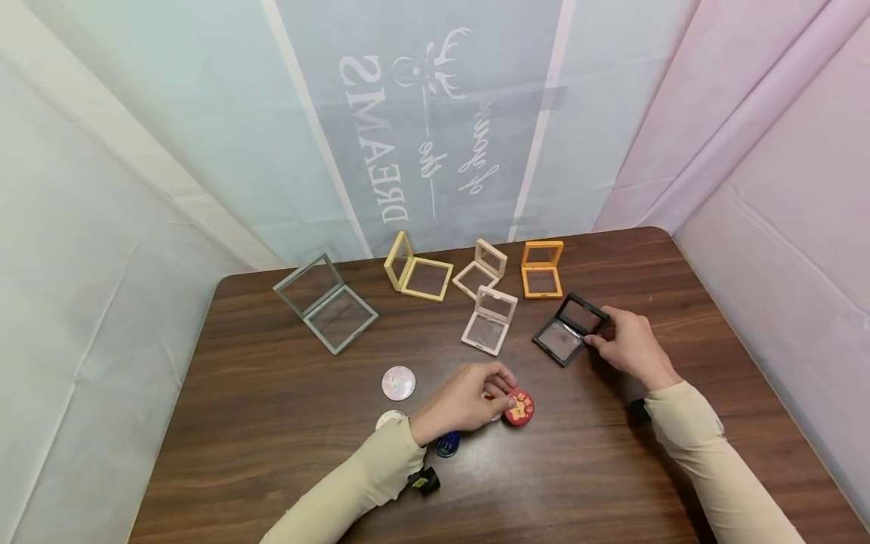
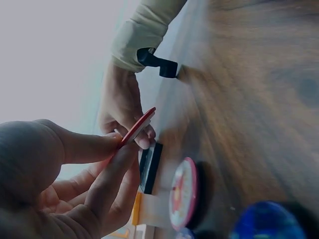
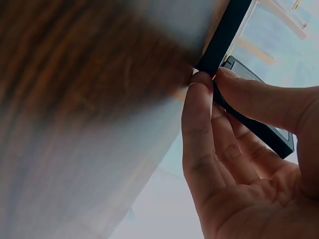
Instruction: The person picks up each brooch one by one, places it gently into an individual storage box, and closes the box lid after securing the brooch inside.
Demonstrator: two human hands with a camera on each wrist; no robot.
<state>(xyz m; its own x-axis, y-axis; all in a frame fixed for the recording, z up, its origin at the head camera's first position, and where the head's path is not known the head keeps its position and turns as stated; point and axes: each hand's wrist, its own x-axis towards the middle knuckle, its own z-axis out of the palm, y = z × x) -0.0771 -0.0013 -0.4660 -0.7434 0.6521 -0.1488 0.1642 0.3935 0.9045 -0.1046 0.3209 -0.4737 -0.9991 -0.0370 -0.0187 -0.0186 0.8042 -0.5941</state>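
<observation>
My left hand [image 1: 469, 400] pinches a round red badge [image 1: 519, 407] with a yellow cartoon figure, between thumb and fingers. In the left wrist view this red badge [image 2: 135, 130] stands edge-on, tilted, above the table. My right hand [image 1: 633, 349] grips a small black hinged display frame [image 1: 560, 341] by its right side. Clear film fills the frame's panels, and it is unfolded. Thumb and fingertips pinch the black frame [image 3: 227, 40] near its hinge in the right wrist view. Beneath the left hand lies a red-rimmed badge [image 2: 183, 194], mostly hidden in the head view.
Along the back stand unfolded frames: grey-green [image 1: 340, 317], yellow [image 1: 428, 279], beige [image 1: 479, 278] and orange [image 1: 541, 281]. A pale pink frame [image 1: 486, 332] is nearer. By the left forearm lie a pink-white badge [image 1: 398, 383], a pale badge [image 1: 390, 418] and a blue badge [image 1: 446, 444].
</observation>
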